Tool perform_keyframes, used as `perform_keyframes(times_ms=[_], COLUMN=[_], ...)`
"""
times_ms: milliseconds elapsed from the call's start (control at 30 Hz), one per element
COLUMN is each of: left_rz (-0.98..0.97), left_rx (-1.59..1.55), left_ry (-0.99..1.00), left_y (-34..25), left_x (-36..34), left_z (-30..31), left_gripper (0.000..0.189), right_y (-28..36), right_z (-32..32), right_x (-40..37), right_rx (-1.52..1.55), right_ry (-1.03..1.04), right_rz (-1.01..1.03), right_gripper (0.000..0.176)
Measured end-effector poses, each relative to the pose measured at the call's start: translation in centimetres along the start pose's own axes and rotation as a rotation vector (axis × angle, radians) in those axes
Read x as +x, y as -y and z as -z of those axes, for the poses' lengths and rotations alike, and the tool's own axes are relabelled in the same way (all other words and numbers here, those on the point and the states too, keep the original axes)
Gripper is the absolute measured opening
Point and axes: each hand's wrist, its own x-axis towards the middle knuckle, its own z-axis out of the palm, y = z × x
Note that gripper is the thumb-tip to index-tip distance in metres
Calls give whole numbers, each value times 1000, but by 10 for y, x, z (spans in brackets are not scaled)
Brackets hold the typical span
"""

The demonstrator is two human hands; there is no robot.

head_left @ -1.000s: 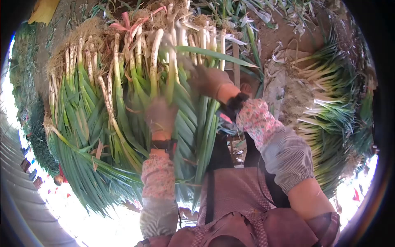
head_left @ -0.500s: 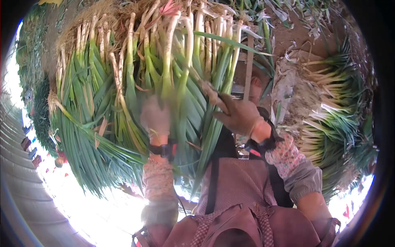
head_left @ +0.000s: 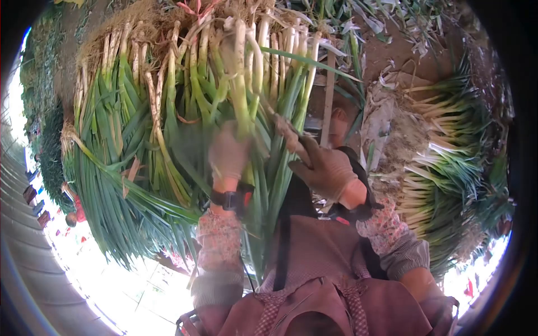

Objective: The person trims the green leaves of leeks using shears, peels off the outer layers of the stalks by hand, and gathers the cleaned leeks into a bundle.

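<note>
A thick pile of long green onions [head_left: 112, 145] lies in front of me, roots at the top and green leaves towards me. My left hand [head_left: 230, 151], gloved and blurred by motion, is closed around a green onion stalk [head_left: 241, 101] over the right half of the pile. To its right, my gloved right hand [head_left: 325, 171] is wrapped around a slim tool with a worn, rough handle [head_left: 288, 134]. The tool's thin end points up and left across the stalks, near the left hand. Leaves and blur hide where that end finishes.
On the right, more green onions [head_left: 443, 157] lie in a row beside a soil-covered sheet [head_left: 386, 129]. Loose leaf scraps [head_left: 386, 22] litter the ground at the top. A narrow wooden slat [head_left: 328, 101] stands right of the pile. Another person [head_left: 73, 210] shows at the far left.
My left hand has moved right, closer to the tool, while closed on the stalk. My right hand still grips the tool. The whole view has shifted slightly.
</note>
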Motion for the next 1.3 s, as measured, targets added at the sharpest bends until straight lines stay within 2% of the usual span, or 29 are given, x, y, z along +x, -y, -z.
perform_keyframes(times_ms=[100,200,267,400,600,700,733,833,867,933,1000,1033,1067,1167,1267,1300], left_rz=[17,10,34,-39,3,-7,-4,-23,-36,-59,-55,-39,-22,-110,-267,-228], left_rx=[-51,-38,3,-20,-66,-105,-131,-164,-171,-66,59,132,205,287,501,486], left_ry=[67,65,83,8,47,57,67,34,7,-62,-69,-44,-21,-96,-206,-200], left_y=[-2,-3,1,10,18,26,25,17,11,-1,-13,-19,-22,-23,-27,-30], left_x=[-4,-1,-1,2,2,5,6,-1,-2,-10,-19,-22,-23,-21,-9,-5], left_z=[-10,-15,-19,-28,-32,-36,-35,-28,-25,-27,-37,-45,-52,-67,-71,-69], left_gripper=[48,47,47,46,51,49,47,46,46,45,44,43,43,40,39,39], right_y=[-26,-35,-19,-16,-5,8,10,17,11,9,-6,-13,-22,-36,-41,-40], right_z=[-31,-35,-21,-5,23,43,48,55,43,28,21,19,17,8,18,19], right_x=[1,26,36,89,163,196,204,173,154,107,89,86,87,82,90,95], right_rx=[-10,-144,-61,21,-14,-23,16,16,-49,-83,-76,-72,-8,17,-74,-56], right_ry=[-133,-267,-242,-184,-265,-218,-215,-131,-136,-82,-195,-255,-235,-231,-234,-221], right_rz=[266,368,270,88,96,13,48,-12,71,50,72,84,-62,-18,-27,-23], right_gripper=[48,47,47,48,51,54,57,55,53,52,53,53,54,53,54,54])
